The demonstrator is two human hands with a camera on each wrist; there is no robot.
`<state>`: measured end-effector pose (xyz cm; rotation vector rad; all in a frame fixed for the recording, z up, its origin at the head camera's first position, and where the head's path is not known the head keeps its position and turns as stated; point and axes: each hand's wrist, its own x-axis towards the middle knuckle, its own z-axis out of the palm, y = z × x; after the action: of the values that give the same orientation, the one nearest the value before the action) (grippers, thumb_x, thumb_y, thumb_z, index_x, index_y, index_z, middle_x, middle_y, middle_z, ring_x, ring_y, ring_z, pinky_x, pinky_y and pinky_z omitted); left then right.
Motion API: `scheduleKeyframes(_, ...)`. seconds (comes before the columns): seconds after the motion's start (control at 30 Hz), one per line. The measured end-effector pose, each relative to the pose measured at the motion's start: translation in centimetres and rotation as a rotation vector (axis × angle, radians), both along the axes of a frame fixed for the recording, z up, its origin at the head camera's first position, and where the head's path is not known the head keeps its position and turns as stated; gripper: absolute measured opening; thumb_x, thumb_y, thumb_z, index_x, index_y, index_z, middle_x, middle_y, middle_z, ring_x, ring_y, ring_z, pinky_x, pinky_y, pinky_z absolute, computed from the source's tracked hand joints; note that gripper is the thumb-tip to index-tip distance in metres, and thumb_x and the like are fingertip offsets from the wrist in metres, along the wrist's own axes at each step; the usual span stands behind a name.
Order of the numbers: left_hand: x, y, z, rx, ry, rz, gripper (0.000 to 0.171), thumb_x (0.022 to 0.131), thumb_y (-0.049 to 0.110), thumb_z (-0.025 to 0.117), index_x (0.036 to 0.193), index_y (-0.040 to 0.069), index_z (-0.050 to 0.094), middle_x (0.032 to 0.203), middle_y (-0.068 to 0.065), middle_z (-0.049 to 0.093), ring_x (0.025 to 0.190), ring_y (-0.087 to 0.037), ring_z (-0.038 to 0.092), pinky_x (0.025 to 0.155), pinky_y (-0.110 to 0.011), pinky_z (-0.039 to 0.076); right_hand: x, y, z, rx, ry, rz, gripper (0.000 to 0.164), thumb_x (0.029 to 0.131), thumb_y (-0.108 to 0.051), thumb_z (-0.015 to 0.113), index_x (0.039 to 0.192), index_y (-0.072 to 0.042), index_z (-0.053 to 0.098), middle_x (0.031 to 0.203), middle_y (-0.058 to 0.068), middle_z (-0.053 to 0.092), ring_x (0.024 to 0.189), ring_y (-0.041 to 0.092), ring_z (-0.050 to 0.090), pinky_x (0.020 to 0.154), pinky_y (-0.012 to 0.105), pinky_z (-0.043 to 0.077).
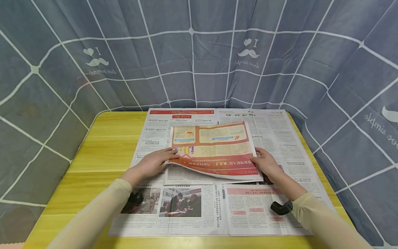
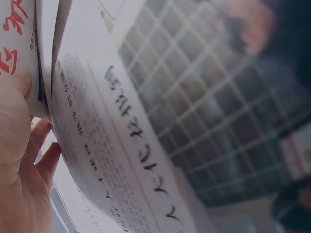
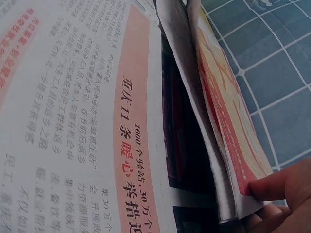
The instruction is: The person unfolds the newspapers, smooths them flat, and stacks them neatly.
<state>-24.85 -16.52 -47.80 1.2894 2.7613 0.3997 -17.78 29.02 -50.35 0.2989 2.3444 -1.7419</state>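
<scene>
A folded newspaper (image 1: 214, 148) with a red and yellow page on top is held by both hands over a spread newspaper (image 1: 192, 228). My left hand (image 1: 157, 160) pinches its left edge, thumb on top and fingers beneath, as the left wrist view shows around the hand (image 2: 26, 145). At the right edge, my right hand (image 1: 265, 164) grips the folded sheets between thumb and fingers. In the right wrist view the folded newspaper (image 3: 228, 136) stands tilted above the spread pages, with the right hand (image 3: 282, 199) at its corner. Its near edge bows upward.
The spread newspaper covers much of a yellow wood-grain table (image 1: 93, 159). A grey curtain (image 1: 211, 62) with white grid lines surrounds the table at the back and sides. A black band (image 1: 281, 208) sits on the right wrist.
</scene>
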Motion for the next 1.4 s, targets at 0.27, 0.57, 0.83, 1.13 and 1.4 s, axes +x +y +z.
scheduleKeyframes(0.27,-0.3,0.4,0.1,0.0,-0.115,0.132,0.04,0.107,0.014,0.055,0.147,0.016,0.059,0.155,-0.013,0.048,0.143,-0.036,0.043,0.111,-0.056,0.04,0.0,1.7,-0.5,0.198,0.164,0.06,0.069,0.104,-0.011,0.059,0.162,-0.002,0.023,0.134,0.027,0.057,0.098,0.027,0.065,0.073,0.032,0.054)
scheduleKeyframes(0.57,-1.0,1.0,0.3,0.042,-0.165,0.242,0.034,0.111,0.028,0.048,0.138,0.018,0.066,0.138,-0.007,0.064,0.132,-0.03,0.055,0.11,-0.052,0.042,0.0,2.5,-0.5,0.286,0.266,0.104,0.048,0.106,-0.001,0.05,0.154,-0.002,0.043,0.146,0.025,0.048,0.115,0.038,0.057,0.073,0.031,0.051)
scheduleKeyframes(0.83,-1.5,1.1,0.6,0.072,-0.207,0.269,0.035,0.111,0.028,0.046,0.14,0.017,0.063,0.133,-0.007,0.067,0.126,-0.03,0.06,0.105,-0.055,0.044,-0.8,2.4,-0.4,0.321,0.273,0.125,0.049,0.106,-0.006,0.053,0.155,-0.006,0.044,0.152,0.026,0.042,0.126,0.046,0.053,0.09,0.051,0.054)
scheduleKeyframes(1.13,-1.9,1.1,0.9,0.145,-0.301,0.345,0.05,0.112,0.034,0.043,0.159,0.016,0.042,0.142,-0.011,0.061,0.131,-0.032,0.056,0.11,-0.055,0.04,-2.4,2.4,-0.3,0.317,0.304,0.183,0.05,0.103,-0.018,0.065,0.15,-0.009,0.051,0.141,0.021,0.057,0.121,0.041,0.06,0.097,0.057,0.05)
scheduleKeyframes(1.4,-2.4,1.1,0.9,0.226,-0.378,0.39,0.046,0.112,0.037,0.04,0.148,0.012,0.056,0.132,-0.009,0.066,0.109,-0.024,0.064,0.101,-0.051,0.046,-4.0,2.0,-0.3,0.33,0.273,0.151,0.047,0.102,-0.022,0.066,0.143,-0.002,0.058,0.133,0.022,0.063,0.119,0.038,0.062,0.095,0.053,0.051)
